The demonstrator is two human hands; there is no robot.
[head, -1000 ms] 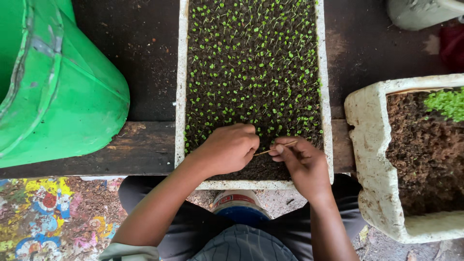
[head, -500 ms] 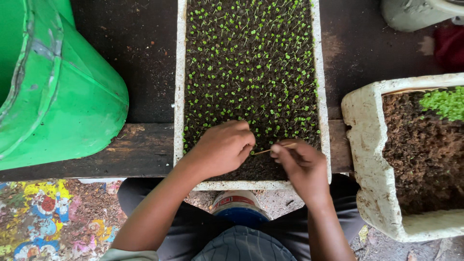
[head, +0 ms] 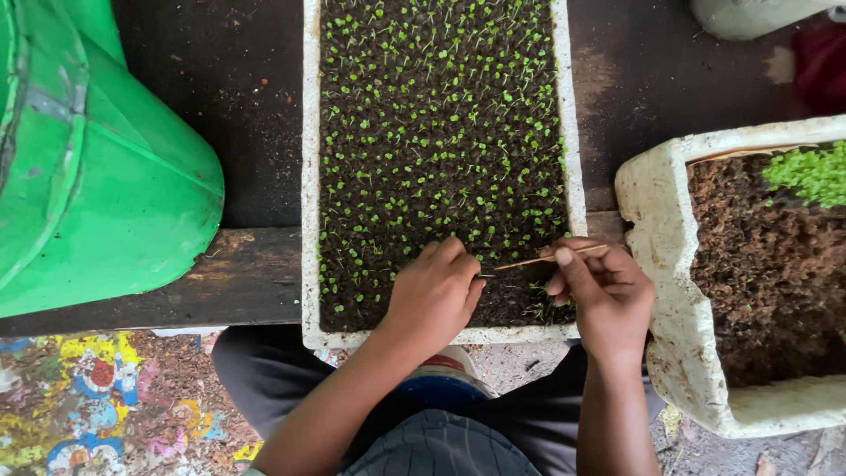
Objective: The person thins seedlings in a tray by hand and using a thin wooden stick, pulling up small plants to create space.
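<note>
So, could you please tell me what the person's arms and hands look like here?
Both forearms are bare, with no sleeves in view. The left hand and right hand wear no gloves, rings or watch. The fingers are uncovered, with short nails.

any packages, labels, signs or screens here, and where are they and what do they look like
No labels, signs or screens in view.
Foam tray: centre, long white rectangle filled with dark soil and green seedlings; left hand rests on the soil, right hand holds a thin stick.
Foam box: right, chunky white, brown soil, green sprouts in one corner.
Green tub: left, plastic, lying tipped.
Printed mat: bottom left, multicoloured.
</note>
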